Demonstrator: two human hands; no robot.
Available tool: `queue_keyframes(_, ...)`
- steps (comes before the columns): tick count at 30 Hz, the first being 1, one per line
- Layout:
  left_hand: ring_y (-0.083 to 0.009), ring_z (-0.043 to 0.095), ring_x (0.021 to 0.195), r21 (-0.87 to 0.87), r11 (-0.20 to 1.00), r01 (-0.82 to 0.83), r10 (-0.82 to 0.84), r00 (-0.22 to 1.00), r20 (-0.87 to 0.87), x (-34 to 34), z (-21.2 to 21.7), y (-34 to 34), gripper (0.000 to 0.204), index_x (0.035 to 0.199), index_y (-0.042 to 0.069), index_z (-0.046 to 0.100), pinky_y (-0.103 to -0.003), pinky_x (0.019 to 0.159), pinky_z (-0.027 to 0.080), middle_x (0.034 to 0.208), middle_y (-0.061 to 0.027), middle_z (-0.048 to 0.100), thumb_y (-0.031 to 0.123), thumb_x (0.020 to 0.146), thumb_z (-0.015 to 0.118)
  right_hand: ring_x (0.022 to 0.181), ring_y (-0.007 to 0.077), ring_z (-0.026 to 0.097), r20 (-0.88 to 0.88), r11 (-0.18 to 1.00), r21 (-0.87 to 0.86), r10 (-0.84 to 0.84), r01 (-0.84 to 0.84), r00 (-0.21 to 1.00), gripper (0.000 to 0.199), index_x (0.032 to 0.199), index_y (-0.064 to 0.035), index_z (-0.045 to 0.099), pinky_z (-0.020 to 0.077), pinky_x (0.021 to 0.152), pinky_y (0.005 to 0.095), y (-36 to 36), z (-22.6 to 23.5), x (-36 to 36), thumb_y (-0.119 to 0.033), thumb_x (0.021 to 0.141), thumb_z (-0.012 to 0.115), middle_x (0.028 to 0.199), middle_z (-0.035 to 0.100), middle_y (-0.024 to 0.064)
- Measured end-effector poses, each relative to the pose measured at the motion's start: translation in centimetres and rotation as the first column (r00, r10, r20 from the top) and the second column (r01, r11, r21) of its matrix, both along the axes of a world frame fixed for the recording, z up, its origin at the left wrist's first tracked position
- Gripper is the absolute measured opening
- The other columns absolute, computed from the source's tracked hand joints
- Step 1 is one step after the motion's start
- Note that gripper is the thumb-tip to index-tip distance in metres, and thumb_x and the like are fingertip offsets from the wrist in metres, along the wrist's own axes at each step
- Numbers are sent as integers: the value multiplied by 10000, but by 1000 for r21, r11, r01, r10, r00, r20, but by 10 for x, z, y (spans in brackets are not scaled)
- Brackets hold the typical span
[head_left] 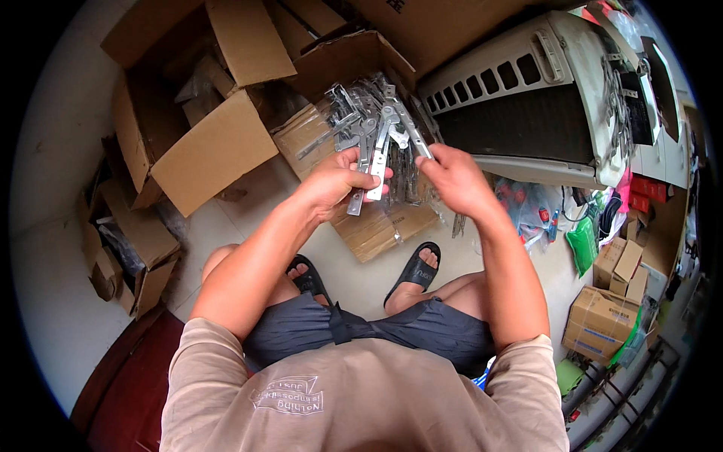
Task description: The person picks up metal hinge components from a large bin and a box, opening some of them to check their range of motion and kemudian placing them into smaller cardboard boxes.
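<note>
My left hand [331, 184] is closed, the thumb pressing the flat lower arms of jointed metal hinges [379, 162] against the fingers. At least two silvery arms stick out of that grip. My right hand [457, 181] pinches the end of another long, holed hinge arm, which slants up to a joint near the top of the bunch. That arm seems to belong to one of the hinges in my left hand. Right behind them, an open cardboard box [343, 54] holds many more metal hinges in clear plastic [339, 105], partly hidden by my hands.
Left of the hinge box stands another open carton [215, 154] with raised flaps, and a smaller one [120, 248] lies nearer. A pale slatted appliance casing [520, 98] leans at the right. Plastic bags [527, 211] and small cartons [600, 324] sit along the right side.
</note>
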State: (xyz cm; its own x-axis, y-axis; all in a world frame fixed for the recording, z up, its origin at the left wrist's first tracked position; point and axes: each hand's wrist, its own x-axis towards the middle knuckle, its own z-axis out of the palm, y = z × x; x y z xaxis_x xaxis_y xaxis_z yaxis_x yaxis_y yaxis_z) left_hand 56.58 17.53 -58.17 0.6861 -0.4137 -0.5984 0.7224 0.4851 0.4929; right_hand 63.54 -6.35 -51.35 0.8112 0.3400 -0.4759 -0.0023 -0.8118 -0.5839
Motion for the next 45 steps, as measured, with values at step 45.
queue_keyframes(45,-217,758,1083,73,985,-156,133,958,256,11,8,-16,503,1554,65,409,-319,880,623,1267,-153,734,94,1093,608,710,67,564,-351,816,447,-215,366,911,323,914,-77,647,430,658,240,-33,8,23,-310,1117,552,762,591,-27)
